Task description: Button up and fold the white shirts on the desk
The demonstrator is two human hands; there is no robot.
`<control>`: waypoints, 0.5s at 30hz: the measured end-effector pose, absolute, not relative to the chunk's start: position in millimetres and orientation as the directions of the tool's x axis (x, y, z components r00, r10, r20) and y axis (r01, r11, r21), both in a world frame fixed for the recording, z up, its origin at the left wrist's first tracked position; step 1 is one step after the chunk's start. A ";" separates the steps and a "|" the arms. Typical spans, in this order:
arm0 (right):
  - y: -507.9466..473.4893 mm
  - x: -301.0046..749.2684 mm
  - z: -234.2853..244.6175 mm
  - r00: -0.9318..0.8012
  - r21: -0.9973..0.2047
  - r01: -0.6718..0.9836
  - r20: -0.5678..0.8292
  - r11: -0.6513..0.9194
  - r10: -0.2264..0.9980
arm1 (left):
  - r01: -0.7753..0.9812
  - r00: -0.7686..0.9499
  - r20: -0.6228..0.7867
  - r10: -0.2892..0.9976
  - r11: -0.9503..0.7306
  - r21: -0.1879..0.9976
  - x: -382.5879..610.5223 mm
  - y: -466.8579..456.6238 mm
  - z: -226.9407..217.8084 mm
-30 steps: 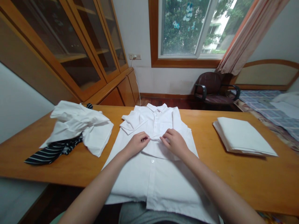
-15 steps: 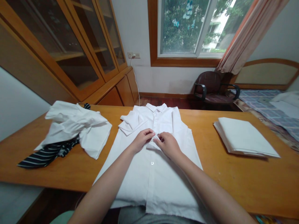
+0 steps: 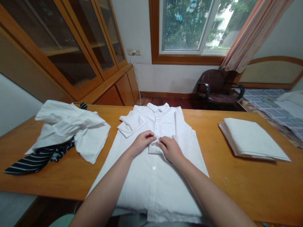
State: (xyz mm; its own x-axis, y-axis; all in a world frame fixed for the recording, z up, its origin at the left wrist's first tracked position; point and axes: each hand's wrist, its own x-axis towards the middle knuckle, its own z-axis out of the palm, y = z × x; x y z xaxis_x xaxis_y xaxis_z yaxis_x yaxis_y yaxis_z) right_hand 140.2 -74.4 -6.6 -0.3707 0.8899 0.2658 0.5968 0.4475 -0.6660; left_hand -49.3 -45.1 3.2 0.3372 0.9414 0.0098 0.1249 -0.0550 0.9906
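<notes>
A white short-sleeved shirt lies front side up on the wooden table, its collar at the far edge and its hem hanging toward me. Both of my hands meet at the middle of its button front. My left hand pinches the cloth by the placket with thumb and forefinger. Just beside it, my right hand grips a raised fold of the same shirt. The button between my fingertips, if there is one, is hidden. One button shows lower down on the placket.
Left on the table lies a crumpled white garment over a black striped tie. A folded white stack sits at the right. Beyond stand a glass-door cabinet, an armchair and a bed.
My right hand has moved slightly down and closed more tightly on the cloth, and the fold under it is bunched differently. The left hand keeps its pinch. The view has shifted a little.
</notes>
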 end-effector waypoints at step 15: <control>-73.2 144.1 -7.4 -0.426 -0.685 0.535 0.287 0.494 0.858 | 0.096 0.328 0.006 0.945 -0.039 0.995 -51.5 -42.8 1.4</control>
State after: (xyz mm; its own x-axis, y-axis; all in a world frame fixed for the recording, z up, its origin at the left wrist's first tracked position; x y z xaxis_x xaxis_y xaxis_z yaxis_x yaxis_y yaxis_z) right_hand 144.1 -73.2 -7.4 -0.4260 0.8581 0.2866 0.5347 0.4944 -0.6853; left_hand -51.5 -42.8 1.4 0.3279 0.9447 0.0056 0.0959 -0.0392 0.9946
